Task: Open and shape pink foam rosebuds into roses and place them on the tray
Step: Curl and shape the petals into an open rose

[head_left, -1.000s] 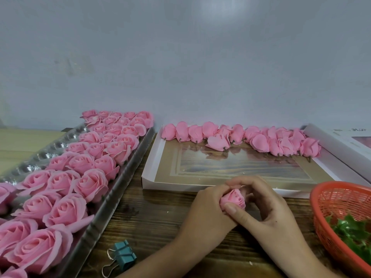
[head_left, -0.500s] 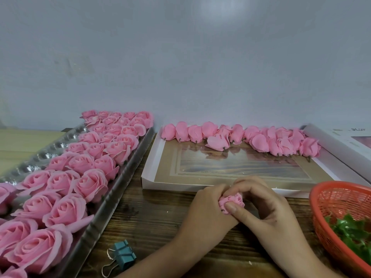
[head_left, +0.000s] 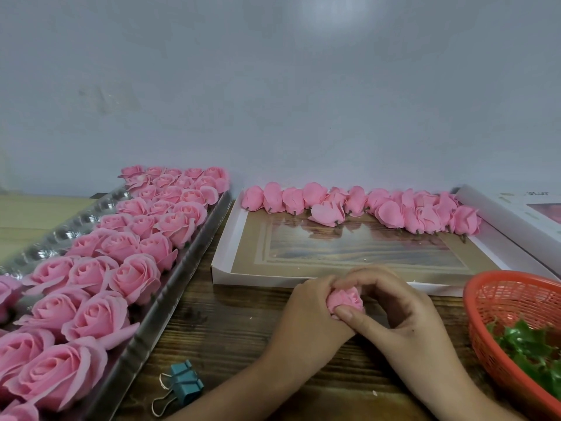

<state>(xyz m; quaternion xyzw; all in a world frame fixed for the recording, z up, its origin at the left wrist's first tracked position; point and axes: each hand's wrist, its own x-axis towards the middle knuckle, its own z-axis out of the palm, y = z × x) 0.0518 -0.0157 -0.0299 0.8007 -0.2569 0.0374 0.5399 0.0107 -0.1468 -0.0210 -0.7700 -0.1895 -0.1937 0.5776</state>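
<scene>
Rosebud (head_left: 346, 300) near centre, over the table (head_left: 230, 329), gripped from both sides; left hand (head_left: 306, 311) curled round its left side, right hand (head_left: 406, 317) curled over it with thumb pressed on its near face; tray (head_left: 170, 299) at left, packed with opened roses (head_left: 133, 278); box (head_left: 243, 238) beyond, more buds (head_left: 364, 205) along its far edge; basket (head_left: 485, 302) of leaves (head_left: 528, 344) at right; clip (head_left: 185, 382) nearest.

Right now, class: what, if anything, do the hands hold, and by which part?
One rosebud, between both hands: left hand round its left side, right hand with thumb on its front.
</scene>
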